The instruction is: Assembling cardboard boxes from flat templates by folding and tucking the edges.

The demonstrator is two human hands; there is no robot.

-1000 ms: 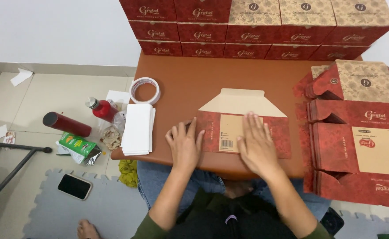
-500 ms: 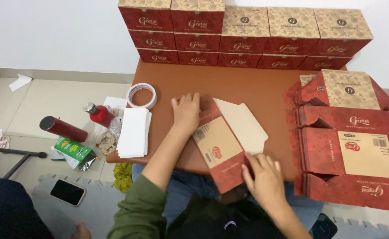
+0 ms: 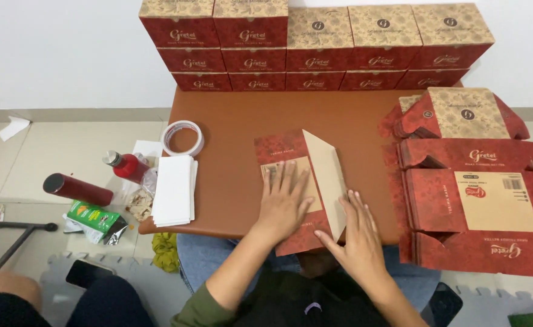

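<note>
A flat red cardboard box blank (image 3: 281, 151) with a tan panel lies lengthwise on the brown table (image 3: 236, 115), its near end over the table's front edge. My left hand (image 3: 283, 203) presses flat on its middle, fingers spread. My right hand (image 3: 354, 233) rests on the blank's right side, fingertips against the raised tan flap (image 3: 328, 169), which is folded up along the right edge. Neither hand grips anything.
A stack of flat red blanks (image 3: 472, 194) lies at the table's right. Assembled red boxes (image 3: 315, 45) line the back wall. A tape roll (image 3: 182, 138) and white paper stack (image 3: 174, 189) sit at left. Bottles (image 3: 76, 189), a green packet (image 3: 94, 219) and a phone (image 3: 88, 274) lie on the floor. Another person's leg (image 3: 12, 297) shows at bottom left.
The blank has been turned from crosswise to lengthwise. My left hand moved onto its middle, and my right hand came up against the folded tan flap.
</note>
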